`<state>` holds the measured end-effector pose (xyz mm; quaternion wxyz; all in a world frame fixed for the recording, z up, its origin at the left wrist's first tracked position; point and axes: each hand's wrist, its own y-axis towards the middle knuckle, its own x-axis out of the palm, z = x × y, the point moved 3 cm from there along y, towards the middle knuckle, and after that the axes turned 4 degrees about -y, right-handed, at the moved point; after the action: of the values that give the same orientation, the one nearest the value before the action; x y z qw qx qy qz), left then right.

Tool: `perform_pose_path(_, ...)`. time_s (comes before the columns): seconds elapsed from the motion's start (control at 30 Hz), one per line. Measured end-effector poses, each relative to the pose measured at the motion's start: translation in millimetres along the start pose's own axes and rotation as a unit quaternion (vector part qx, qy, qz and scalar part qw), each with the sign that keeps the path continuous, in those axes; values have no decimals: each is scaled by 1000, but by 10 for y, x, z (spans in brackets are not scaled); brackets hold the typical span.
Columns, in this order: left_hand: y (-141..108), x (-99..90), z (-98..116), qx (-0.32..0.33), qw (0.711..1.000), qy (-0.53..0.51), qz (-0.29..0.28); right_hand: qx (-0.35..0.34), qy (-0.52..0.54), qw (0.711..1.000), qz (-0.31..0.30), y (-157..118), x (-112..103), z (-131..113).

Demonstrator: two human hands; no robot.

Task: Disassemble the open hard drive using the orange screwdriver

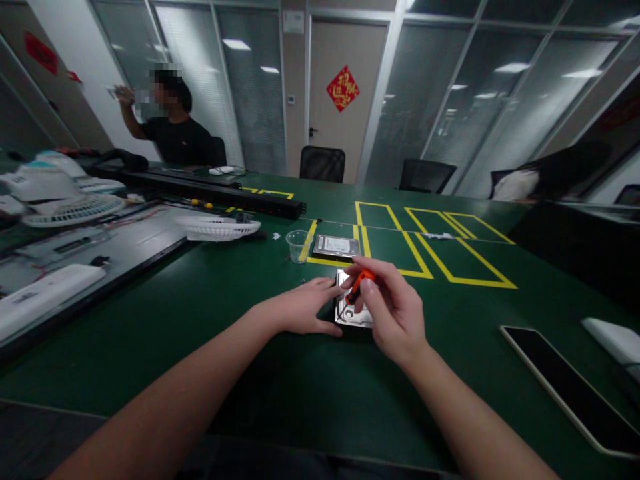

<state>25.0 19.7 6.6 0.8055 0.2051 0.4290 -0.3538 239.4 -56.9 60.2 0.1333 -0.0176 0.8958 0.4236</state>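
Note:
A silver hard drive [356,318] lies on the green table in front of me, partly covered by my hands. My left hand [306,308] grips its left side, thumb at the near corner and fingers toward the far one. In my right hand [399,308] is a screwdriver [361,285] with an orange and black handle, held tilted above the drive. Its shaft slants down to the drive's left edge; whether the tip sits in a screw is too small to tell. Just beyond lies a second hard drive [336,247] with a white label, next to a clear plastic cup [299,248].
Yellow tape [473,283] marks rectangles on the table [240,393]. A large flat panel [135,233], white fan parts [220,228] and a long black bar [210,193] fill the left. A phone [565,387] lies right. A person [180,137] sits across the table.

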Motion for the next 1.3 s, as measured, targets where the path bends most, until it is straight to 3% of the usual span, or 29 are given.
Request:
perform_pose_path(0.3,-4,15,-52,18,1000,4,7,-4,0,1000,6,20,9,-8)
perform_pose_path(0.63,-15,-3,-21,-5,1000,-4,-6,37,-3,999,19,26,22,-23)
perform_pose_path(0.87,-10,14,-66,9,1000,-2,-2,9,9,1000,1,7,-4,-10)
perform_pose_path(1.3,-9,-13,0,-1,1000,-11,-3,38,0,999,22,23,31,3)
